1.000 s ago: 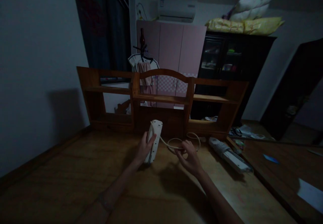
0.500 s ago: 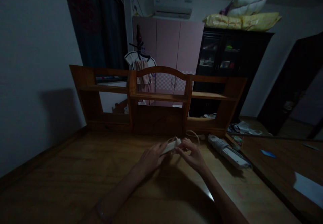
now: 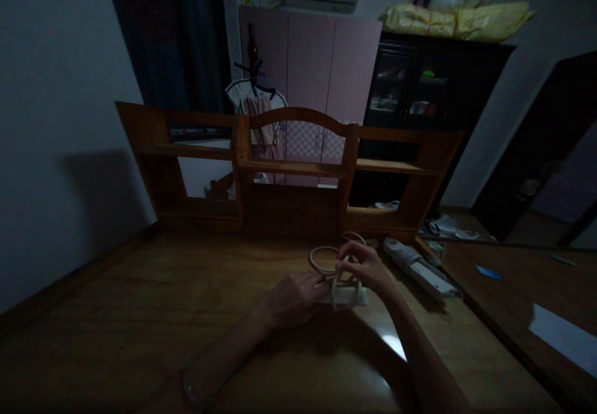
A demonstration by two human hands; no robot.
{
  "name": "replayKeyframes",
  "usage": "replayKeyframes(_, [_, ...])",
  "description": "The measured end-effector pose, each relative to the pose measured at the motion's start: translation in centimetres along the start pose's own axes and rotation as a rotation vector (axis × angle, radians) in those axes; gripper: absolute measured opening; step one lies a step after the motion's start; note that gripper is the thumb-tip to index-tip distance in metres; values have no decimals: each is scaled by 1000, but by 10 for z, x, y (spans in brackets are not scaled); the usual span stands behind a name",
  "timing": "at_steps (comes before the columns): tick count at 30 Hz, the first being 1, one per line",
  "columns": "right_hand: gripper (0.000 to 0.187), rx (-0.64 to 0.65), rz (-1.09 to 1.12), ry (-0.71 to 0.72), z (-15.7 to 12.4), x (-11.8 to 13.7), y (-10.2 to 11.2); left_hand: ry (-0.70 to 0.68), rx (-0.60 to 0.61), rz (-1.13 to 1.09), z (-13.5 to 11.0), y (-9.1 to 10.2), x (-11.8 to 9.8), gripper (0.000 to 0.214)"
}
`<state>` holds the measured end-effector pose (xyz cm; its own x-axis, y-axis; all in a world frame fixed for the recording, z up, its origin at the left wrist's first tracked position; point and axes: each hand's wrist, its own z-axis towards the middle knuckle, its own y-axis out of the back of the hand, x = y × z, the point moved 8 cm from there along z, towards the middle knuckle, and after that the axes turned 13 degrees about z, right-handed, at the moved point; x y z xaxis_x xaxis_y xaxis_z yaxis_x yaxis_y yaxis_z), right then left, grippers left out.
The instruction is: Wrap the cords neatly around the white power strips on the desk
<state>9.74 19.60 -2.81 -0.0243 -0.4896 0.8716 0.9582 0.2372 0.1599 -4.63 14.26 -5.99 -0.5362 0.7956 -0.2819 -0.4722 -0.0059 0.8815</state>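
Note:
A white power strip (image 3: 349,296) with a pale cord (image 3: 321,257) lies low over the wooden desk, in front of the shelf. My left hand (image 3: 298,297) is closed on the strip's left end. Pinched in the fingers of my right hand (image 3: 364,266) is the cord, just above the strip. Loops of the cord hang across the strip and curl behind it. Farther right on the desk lies a second power strip (image 3: 426,274), its grey cord (image 3: 405,255) wound round one end.
A wooden shelf unit (image 3: 291,166) stands along the desk's back edge. The wall (image 3: 69,215) borders the left side. On a lower brown surface (image 3: 499,327) to the right lie a blue card (image 3: 489,273) and a white paper (image 3: 564,338).
The strip has moved right and down and now lies more level. My right hand has risen from its end to the cord, whose loops have opened wider. The view has tilted down.

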Motion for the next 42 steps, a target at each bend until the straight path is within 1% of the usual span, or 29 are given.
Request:
replayKeyframes(2, [26, -50, 95, -27, 3, -12, 8, -35, -36, -20, -2, 2, -7, 39])
replayKeyframes(4, [30, -133, 170, -59, 5, -25, 14, -9, -91, -29, -5, 6, -8, 42])
replayKeyframes(6, [35, -211, 153, -67, 5, -35, 16, 122, -198, -67, -9, 15, 1, 44])
replayKeyframes(8, [39, -242, 94, -53, 5, -41, 11, 304, -335, -153, -15, 26, 15, 46])
replayKeyframes(10, [39, -224, 20, -25, 5, -44, 1, 441, -469, -271, -20, 34, 27, 46])
replayKeyframes(12, [40, -177, -100, 0, 4, -45, -11, 507, -590, -391, -22, 41, 35, 42])
replayKeyframes(14, [40, -109, -270, 29, 2, -44, -24, 567, -700, -513, -24, 45, 46, 39])
replayKeyframes(17, [35, -25, -484, 78, -2, -42, -39, 695, -793, -706, -26, 41, 73, 45])
replayKeyframes(20, [27, -37, -639, 174, -4, -34, -43, 783, -842, -842, -32, 35, 101, 52])
replayKeyframes(22, [25, -75, -682, 241, -5, -28, -43, 808, -852, -895, -36, 32, 117, 54])
replayKeyframes(24, [24, -119, -681, 293, -6, -21, -40, 822, -834, -895, -38, 29, 128, 54])
replayKeyframes(26, [24, -159, -661, 331, -9, -15, -36, 832, -812, -778, -39, 30, 134, 53])
replayKeyframes(28, [20, -183, -654, 388, -12, -6, -33, 832, -799, -628, -39, 34, 133, 52])
replayKeyframes(30, [16, -203, -687, 465, -18, 4, -31, 807, -775, -517, -35, 37, 127, 49])
replayKeyframes(32, [12, -243, -741, 533, -23, 12, -28, 760, -728, -414, -30, 40, 116, 47])
replayKeyframes(34, [12, -288, -795, 566, -27, 18, -24, 724, -660, -265, -25, 42, 102, 46])
replayKeyframes(36, [14, -309, -850, 594, -30, 22, -22, 723, -598, -147, -23, 42, 91, 47])
replayKeyframes(39, [17, -253, -937, 667, -36, 28, -31, 746, -530, -50, -23, 41, 84, 47])
replayKeyframes(42, [16, -98, -1005, 714, -39, 27, -52, 745, -479, 25, -22, 38, 82, 49])
